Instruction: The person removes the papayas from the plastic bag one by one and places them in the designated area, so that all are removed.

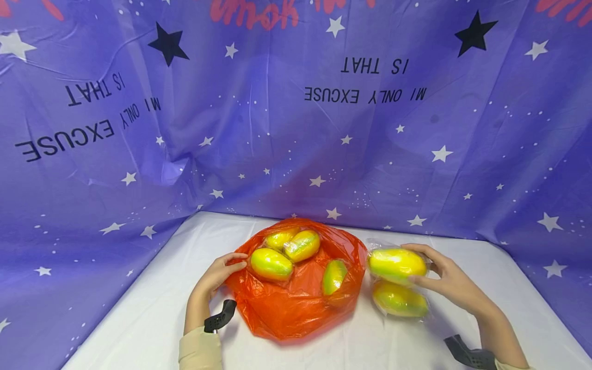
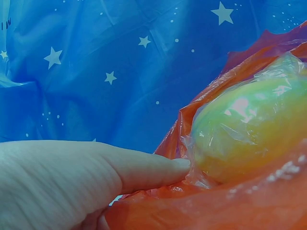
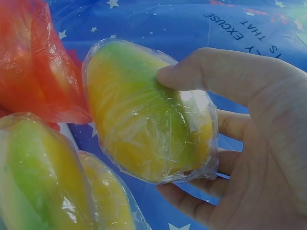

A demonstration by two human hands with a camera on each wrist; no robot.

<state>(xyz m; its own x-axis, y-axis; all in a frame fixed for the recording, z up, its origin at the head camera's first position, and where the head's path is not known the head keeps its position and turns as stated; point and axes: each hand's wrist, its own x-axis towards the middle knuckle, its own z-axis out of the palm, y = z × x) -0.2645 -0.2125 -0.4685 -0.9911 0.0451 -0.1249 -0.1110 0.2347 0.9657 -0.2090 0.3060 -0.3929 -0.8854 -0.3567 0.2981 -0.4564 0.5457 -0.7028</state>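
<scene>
A red plastic bag [image 1: 296,313] lies spread wide on the table, with several yellow-green mangoes [image 1: 272,264] in clear wrap inside it. At the bag's left rim, my left hand [image 1: 215,275] pinches the red plastic; its thumb shows beside a wrapped mango [image 2: 249,124] in the left wrist view, the other fingers mostly hidden. To the right of the bag, my right hand [image 1: 446,277] grips another wrapped mango [image 1: 398,263] between thumb and fingers. Just below it in the head view is one more wrapped mango [image 1: 400,299], outside the bag.
A white cloth [image 1: 157,318] covers the table. Behind and on both sides hangs a purple-blue curtain [image 1: 277,128] with stars and lettering. Black wrist mounts [image 1: 221,316] sit on both forearms.
</scene>
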